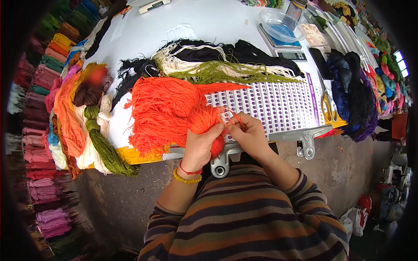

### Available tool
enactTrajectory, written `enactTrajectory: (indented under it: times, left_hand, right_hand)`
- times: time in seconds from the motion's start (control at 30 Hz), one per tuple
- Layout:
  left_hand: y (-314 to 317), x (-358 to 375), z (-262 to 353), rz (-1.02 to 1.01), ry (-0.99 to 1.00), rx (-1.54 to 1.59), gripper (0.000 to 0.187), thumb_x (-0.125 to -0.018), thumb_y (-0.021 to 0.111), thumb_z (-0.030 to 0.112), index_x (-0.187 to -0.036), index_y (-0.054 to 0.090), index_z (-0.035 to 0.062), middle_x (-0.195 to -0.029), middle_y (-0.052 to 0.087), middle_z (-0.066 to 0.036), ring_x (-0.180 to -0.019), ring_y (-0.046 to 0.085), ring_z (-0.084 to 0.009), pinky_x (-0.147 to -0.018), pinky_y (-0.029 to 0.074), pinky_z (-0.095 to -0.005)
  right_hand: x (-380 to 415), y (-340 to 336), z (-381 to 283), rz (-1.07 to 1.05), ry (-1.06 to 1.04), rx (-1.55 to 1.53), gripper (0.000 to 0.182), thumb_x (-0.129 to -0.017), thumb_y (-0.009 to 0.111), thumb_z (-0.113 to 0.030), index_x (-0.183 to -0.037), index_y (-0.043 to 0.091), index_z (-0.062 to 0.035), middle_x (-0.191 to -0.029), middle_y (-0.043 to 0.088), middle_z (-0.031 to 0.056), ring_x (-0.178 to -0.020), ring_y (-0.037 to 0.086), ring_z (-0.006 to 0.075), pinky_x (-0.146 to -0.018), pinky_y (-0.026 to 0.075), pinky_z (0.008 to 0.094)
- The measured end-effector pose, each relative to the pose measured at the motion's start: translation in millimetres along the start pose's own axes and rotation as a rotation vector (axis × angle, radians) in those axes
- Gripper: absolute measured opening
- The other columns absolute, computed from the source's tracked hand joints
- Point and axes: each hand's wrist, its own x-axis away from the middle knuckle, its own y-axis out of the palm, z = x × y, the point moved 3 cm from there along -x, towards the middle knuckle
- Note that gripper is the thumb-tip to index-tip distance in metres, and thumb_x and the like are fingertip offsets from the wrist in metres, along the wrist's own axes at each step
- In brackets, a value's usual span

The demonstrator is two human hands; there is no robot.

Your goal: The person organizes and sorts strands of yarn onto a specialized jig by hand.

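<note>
My left hand [201, 145] is closed around a gathered bunch of bright orange yarn [203, 119] at the table's front edge. Close beside it, my right hand [249, 134] has its thumb and fingertips pinched at a thin orange strand [231, 114], which makes a small loop above the fingertips. To the left, a large heap of the same orange yarn [159, 108] spreads over the board. Behind it lie olive green yarn [217, 71], cream yarn [167, 58] and black yarn [252, 54].
Two metal clamps [300, 135] grip the board with purple-dotted sheets [278, 102]. Yellow-handled scissors [327, 104] and a black phone [320, 63] lie right of it. A scale [292, 55] bears a clear bowl [278, 24]. Colored skeins [93, 126] hang at left, dark ones [352, 91] at right.
</note>
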Motion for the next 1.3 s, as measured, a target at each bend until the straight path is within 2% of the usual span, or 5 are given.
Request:
enactTrajectory:
  times: [0.17,0.27,0.6,0.8,1.3]
  left_hand:
    - [1,0,2,-0.005,-0.048,0.112,0.03,-0.079,0.055,-0.005,-0.108,0.05,-0.0008,-0.104,0.056,-0.007,-0.088,0.054,-0.012,-0.076,0.045,-0.026]
    - [-5,-3,-2,-0.042,-0.083,0.175,0.03,-0.079,0.056,-0.004,-0.108,0.05,-0.0007,-0.103,0.057,-0.008,-0.088,0.055,-0.0133,-0.076,0.046,-0.0273]
    - [-9,-5,-7,0.029,-0.09,0.081,0.03,-0.08,0.056,-0.003,-0.109,0.048,-0.0008,-0.101,0.058,-0.009,-0.088,0.056,-0.0143,-0.077,0.047,-0.0281]
    - [-5,-3,-5,0.016,-0.01,0.017,0.025,-0.08,0.056,-0.002,-0.104,0.052,-0.0026,-0.093,0.06,-0.009,-0.081,0.058,-0.0142,-0.076,0.046,-0.0268]
    - [-10,-5,-6,0.02,-0.022,0.079,0.025,-0.082,0.053,0.0,-0.107,0.052,-0.0025,-0.096,0.059,-0.009,-0.083,0.057,-0.0143,-0.077,0.046,-0.0281]
  right_hand:
    - [-3,-3,-9,0.072,0.038,-0.072,0.003,-0.079,0.055,-0.005,-0.08,0.054,-0.0023,-0.069,0.052,-0.0018,-0.052,0.041,0.0022,-0.047,0.031,0.0167]
    - [-3,-3,-7,-0.095,0.36,-0.775,0.003,-0.08,0.05,-0.007,-0.08,0.049,-0.0042,-0.066,0.052,0.0031,-0.041,0.035,0.0073,-0.04,0.026,0.0204]
    - [3,0,-8,-0.148,0.118,0.16,0.01,-0.079,0.059,-0.003,-0.088,0.056,0.0005,-0.065,0.051,-0.0046,-0.056,0.041,-0.0002,-0.048,0.033,0.016]
    - [0,-2,5,-0.059,0.05,0.168,0.012,-0.078,0.06,-0.011,-0.074,0.057,0.0,-0.054,0.037,-0.0073,-0.052,0.031,0.0022,-0.044,0.027,0.0208]
    - [1,-1,-1,-0.015,0.152,-0.261,0.005,-0.081,0.055,-0.006,-0.081,0.057,-0.0014,-0.062,0.051,-0.002,-0.051,0.041,0.003,-0.046,0.031,0.0184]
